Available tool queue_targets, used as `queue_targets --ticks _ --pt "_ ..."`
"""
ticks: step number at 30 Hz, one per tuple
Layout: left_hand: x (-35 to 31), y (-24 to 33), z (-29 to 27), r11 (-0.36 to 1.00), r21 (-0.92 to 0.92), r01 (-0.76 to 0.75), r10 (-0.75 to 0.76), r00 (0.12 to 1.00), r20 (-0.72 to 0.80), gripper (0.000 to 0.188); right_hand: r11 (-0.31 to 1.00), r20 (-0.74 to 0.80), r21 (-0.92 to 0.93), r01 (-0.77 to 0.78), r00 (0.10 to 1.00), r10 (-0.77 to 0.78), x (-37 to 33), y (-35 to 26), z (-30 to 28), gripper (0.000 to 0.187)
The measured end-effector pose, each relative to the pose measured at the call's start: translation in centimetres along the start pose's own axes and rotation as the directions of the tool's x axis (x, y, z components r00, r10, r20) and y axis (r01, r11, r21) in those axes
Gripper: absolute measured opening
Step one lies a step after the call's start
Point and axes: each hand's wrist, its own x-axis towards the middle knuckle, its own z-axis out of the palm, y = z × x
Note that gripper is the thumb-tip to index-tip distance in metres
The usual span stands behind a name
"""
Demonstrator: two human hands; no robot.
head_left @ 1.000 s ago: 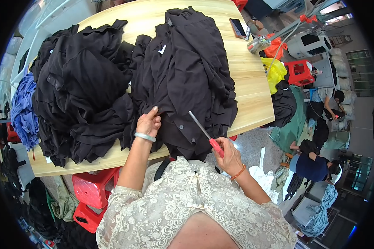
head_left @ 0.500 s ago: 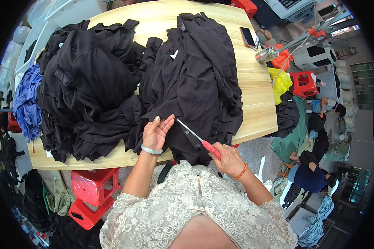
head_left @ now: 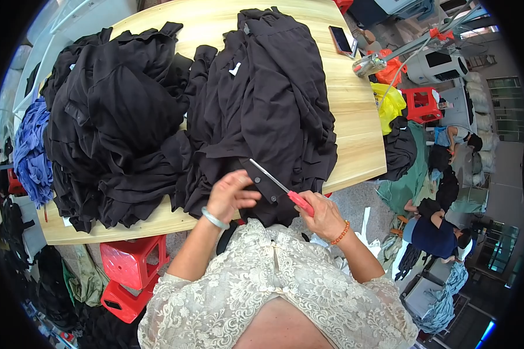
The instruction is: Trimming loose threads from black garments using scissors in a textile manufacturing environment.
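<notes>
My right hand [head_left: 326,216] is closed round the red handles of a pair of scissors [head_left: 269,174]. Their thin metal blades point away to the upper left, together, over a black garment [head_left: 265,195] at the table's front edge. Dark round buttons run down that garment's front strip. Left of the strip, my left hand [head_left: 232,195] has its fingers apart, slightly blurred, with nothing visible in them. Beyond both hands lies a heap of black garments [head_left: 273,93] bearing a small white tag [head_left: 235,69].
Another black garment heap [head_left: 116,110] fills the table's left, beside blue cloth [head_left: 32,151]. A phone [head_left: 342,42] lies at the far right of the wooden table [head_left: 361,134]. Red stools [head_left: 133,262] stand below the front edge. Other people [head_left: 434,235] sit off to the right.
My left hand has drawn away from the garment's edge and its fingers have spread. The scissors stay in my right hand, nearly in place. The whole view has shifted slightly.
</notes>
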Motion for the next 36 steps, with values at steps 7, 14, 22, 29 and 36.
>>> queue_targets --ticks 7,14,22,29,36 --pt "1.7 -3.7 1.7 0.995 0.090 -0.034 0.037 0.999 -0.032 0.007 0.991 0.090 -0.114 -0.065 0.993 0.076 -3.4 1.3 -0.9 0.019" --pt "2.1 -1.7 1.4 0.884 0.403 -0.238 0.284 0.957 -0.058 0.005 0.982 0.121 -0.159 -0.101 0.985 0.121 -4.6 -0.1 -1.1 0.023" --pt "1.2 -1.1 1.5 0.884 0.409 -0.228 0.239 0.971 0.026 0.003 0.990 0.033 -0.046 -0.135 0.990 0.137 -3.7 1.2 -1.0 0.024" --pt "-5.1 10.1 2.0 0.800 0.342 -0.493 0.493 0.865 0.092 0.011 0.948 -0.427 0.169 -0.269 0.847 0.317 -0.5 5.1 -0.9 0.030" --pt "-11.7 39.1 -6.3 0.021 0.855 -0.518 0.943 0.294 0.155 0.025 0.965 -0.546 0.230 -0.125 0.804 0.234 5.1 11.9 -2.0 0.028"
